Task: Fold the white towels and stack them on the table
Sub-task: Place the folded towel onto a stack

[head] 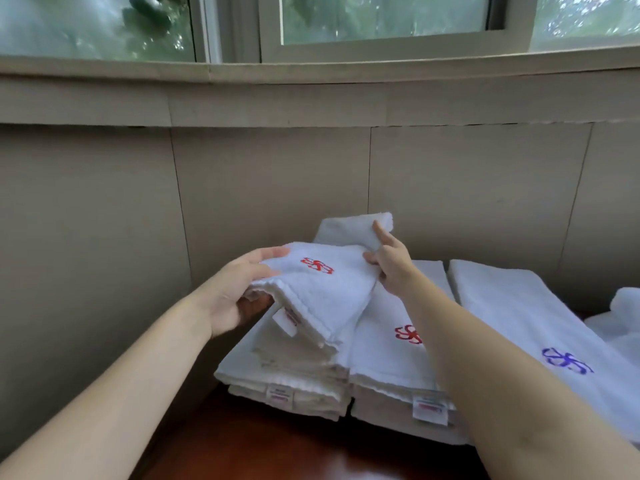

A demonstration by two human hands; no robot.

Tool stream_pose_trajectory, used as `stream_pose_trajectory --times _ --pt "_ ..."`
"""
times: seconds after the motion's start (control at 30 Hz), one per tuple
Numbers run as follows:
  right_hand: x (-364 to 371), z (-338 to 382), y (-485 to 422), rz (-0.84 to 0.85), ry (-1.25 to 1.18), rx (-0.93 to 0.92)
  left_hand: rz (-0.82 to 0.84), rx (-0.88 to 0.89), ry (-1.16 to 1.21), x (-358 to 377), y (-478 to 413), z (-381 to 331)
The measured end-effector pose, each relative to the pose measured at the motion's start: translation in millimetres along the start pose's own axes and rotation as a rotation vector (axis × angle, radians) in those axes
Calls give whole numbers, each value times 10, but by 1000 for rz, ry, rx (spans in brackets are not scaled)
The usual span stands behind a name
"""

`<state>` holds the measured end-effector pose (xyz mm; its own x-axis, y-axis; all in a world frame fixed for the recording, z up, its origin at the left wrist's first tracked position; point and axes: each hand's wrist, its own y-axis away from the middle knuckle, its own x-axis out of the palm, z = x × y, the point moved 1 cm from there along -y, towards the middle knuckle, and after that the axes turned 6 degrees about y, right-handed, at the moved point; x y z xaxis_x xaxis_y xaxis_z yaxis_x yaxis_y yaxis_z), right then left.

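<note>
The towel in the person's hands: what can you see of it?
The held towel is white, terry-looking, folded in layers, with a red embroidered emblem on top and a small label at its near edge. It is tilted above a stack of folded towels. The left hand grips its left edge, thumb on top; the right hand pinches its right edge.

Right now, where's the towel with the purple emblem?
In the head view the purple-emblem towel lies flat on the right, next to the red-emblem stack and right of the held towel.
</note>
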<state>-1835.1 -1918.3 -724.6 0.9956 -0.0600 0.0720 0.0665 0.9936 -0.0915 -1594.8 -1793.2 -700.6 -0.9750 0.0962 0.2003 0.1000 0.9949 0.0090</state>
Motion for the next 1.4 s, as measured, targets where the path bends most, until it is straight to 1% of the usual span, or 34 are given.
stream_pose_trajectory --times 0.03,0.1,0.17,0.23,0.33,0.43,0.57,0.63,0.67,0.7,0.73,0.77,0.8,0.83,0.87,0.9,0.93,0.97,1.0,1.03,1.1,1.2,1.27,1.33,1.4 --pt "21 -89 -13 32 34 43 -15 -40 29 -29 2 72" --pt "37 -243 -25 52 154 126 -36 -150 -9 -83 24 240" --pt "56 -271 -44 28 231 123 -70 -219 -53 -121 54 344" --pt "107 -230 -39 7 286 93 -97 -212 -47 -110 92 334" --pt "181 -216 7 -51 375 82 -62 -182 -78 -74 155 273" --pt "188 -258 29 -21 442 20 -28 -141 -238 -32 205 275" --pt "166 -292 -53 3 368 -77 -69 -57 -427 -55 256 257" --pt "179 -319 -64 31 396 -98 -52 -74 -550 -57 280 231" --pt "182 -327 -69 30 505 -117 -36 -98 -647 -48 276 224" --pt "183 -327 -72 15 715 -139 -31 -117 -760 -38 255 224" --pt "181 -322 -78 -16 973 -147 -49 -125 -882 -15 219 218" --pt "171 -305 -83 -71 1224 -150 -105 -98 -1015 33 176 197" --pt "168 -277 -84 -124 1415 -149 -188 -16 -1132 111 120 159" --pt "178 -251 -85 -162 1536 -172 -262 111 -1193 215 47 118" --pt "208 -233 -92 -167 1595 -228 -310 235 -1175 332 -35 90" --pt "250 -223 -99 -123 1610 -278 -318 309 -1108 451 -120 91" --pt "291 -230 -108 -36 1590 -296 -296 329 -1052 576 -186 128" --pt "323 -248 -112 67 1537 -260 -257 305 -1062 683 -243 217" --pt "331 -271 -113 149 1471 -181 -200 230 -1160 771 -271 346" --pt "313 -286 -113 186 1418 -99 -139 138 -1293 827 -275 486" --pt "255 -295 -101 187 1402 -11 -79 38 -1439 835 -269 689" --pt "257 -261 -24 184 1458 33 -75 28 -1450 807 -245 743" --pt "307 -229 48 219 1497 43 -98 11 -1463 845 -204 737" --pt "360 -210 120 297 1535 -21 -131 79 -1521 888 -118 740" --pt "410 -199 223 407 1550 -165 -122 268 -1512 879 4 770"
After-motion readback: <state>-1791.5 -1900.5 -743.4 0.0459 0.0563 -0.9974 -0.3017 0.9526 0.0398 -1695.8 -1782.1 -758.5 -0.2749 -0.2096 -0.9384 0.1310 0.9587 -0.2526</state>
